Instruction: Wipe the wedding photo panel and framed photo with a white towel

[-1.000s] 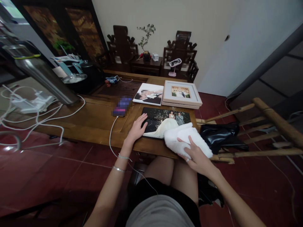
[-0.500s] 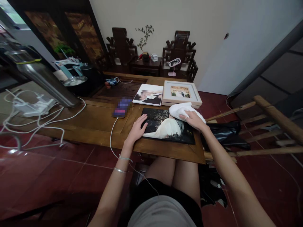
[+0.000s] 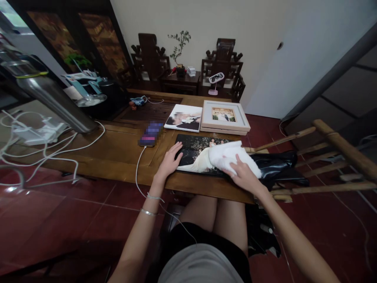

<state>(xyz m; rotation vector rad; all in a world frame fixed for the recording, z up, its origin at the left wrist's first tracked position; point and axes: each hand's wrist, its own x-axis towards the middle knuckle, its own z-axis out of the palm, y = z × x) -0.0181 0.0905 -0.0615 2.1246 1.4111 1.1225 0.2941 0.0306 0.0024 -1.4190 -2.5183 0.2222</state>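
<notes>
A dark photo print of a couple in wedding dress lies flat at the near edge of the wooden table. My left hand rests on its left edge, fingers stretched out flat, holding it still. My right hand presses a white fluffy cloth onto the print's right half, fingers closed over the cloth. The cloth hides the print's right corner.
Behind the print lie a second photo print and a white framed photo. A phone with a white cable sits to the left. A black bag and bamboo poles are at the right; cables and a steel cylinder at the left.
My right hand has swept the cloth from the near right corner up to the print's far right edge and back down to its right half. My left hand has stayed put.
</notes>
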